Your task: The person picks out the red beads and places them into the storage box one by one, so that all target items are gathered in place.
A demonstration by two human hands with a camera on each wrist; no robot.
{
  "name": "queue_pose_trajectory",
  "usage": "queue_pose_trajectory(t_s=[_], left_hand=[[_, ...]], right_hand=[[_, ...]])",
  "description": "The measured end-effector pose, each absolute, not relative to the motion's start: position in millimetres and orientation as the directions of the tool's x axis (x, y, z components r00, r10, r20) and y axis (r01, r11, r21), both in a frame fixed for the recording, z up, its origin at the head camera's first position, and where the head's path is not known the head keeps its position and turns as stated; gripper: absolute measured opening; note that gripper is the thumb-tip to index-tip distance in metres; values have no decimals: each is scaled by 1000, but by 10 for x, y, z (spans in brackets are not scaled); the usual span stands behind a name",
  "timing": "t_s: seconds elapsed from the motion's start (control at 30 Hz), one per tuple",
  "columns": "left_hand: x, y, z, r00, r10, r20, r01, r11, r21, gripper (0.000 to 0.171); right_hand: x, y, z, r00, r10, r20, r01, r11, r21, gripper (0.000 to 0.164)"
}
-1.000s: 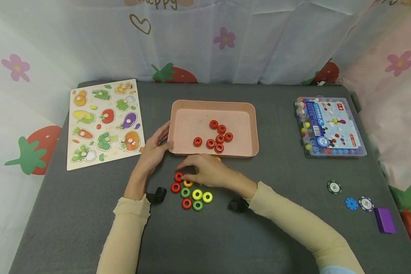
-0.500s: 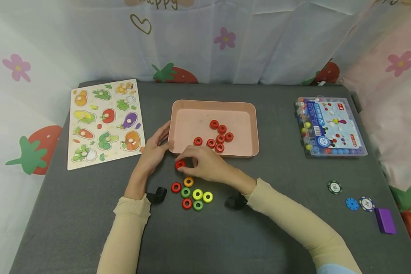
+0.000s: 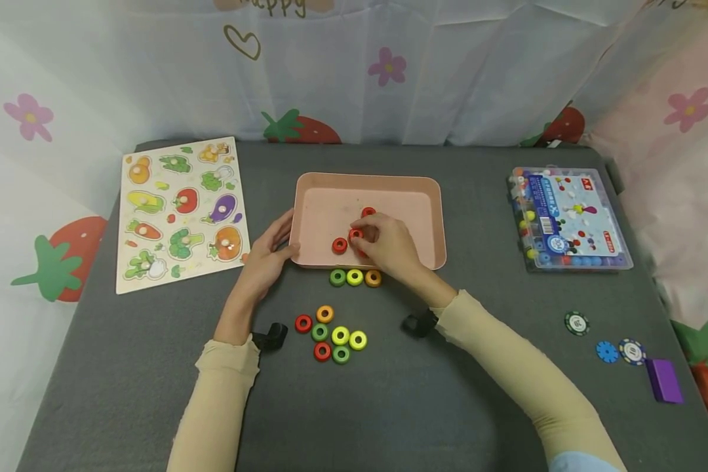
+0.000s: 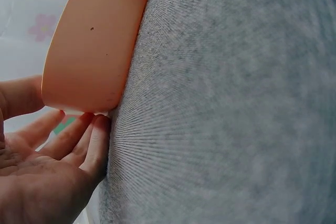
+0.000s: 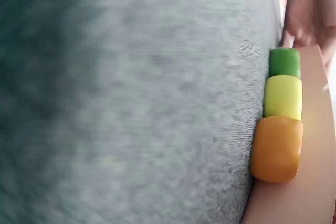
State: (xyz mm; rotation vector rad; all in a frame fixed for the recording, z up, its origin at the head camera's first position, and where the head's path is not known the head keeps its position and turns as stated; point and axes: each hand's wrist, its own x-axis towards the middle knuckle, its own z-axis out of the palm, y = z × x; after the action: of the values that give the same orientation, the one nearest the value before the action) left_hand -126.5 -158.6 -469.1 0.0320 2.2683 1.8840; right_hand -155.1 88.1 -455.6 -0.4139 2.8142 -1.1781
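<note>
In the head view, my left hand [image 3: 267, 255] rests its extended fingers and thumb against the left end of a shallow pink tray [image 3: 368, 183]. The left wrist view shows the fingertips [image 4: 100, 129] at the tray's outer wall, low by the table. Over the tray's inside, my right hand [image 3: 392, 248] pinches a small red ring [image 3: 356, 234] between thumb and fingers. Another red ring [image 3: 339, 246] lies left of it in the tray; the right hand hides most of the others. Along the tray's front wall sit a green ring [image 3: 337, 278], a yellow ring [image 3: 354, 278] and an orange ring [image 3: 373, 278].
In front of the tray lies a loose group of red, orange, green and yellow rings [image 3: 340, 335]. A vegetable puzzle board [image 3: 179, 216] is at left. At right are a clear box of colored beads [image 3: 572, 219], several chips [image 3: 576, 322] and a purple block [image 3: 664, 381].
My right hand picked up a red ring from the loose group and carried it up and right into the tray, uncovering the row of three rings. My left hand stayed in place.
</note>
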Motion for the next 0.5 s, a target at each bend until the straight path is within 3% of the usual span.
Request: queue_pose_trajectory(t_s=[0.3,0.5], left_hand=[[-1272,-1586,-4717,-979,142,-143,-115,193,974,63],[-1270,-1588,-4713,-982,140,-130,-101,196,975,62]], right_hand=[[-1497,878,-4579,-959,-266,99,-259,680,-686,31],[-1273,760,-4449,-868,-416,271,-468,502,-727,26]])
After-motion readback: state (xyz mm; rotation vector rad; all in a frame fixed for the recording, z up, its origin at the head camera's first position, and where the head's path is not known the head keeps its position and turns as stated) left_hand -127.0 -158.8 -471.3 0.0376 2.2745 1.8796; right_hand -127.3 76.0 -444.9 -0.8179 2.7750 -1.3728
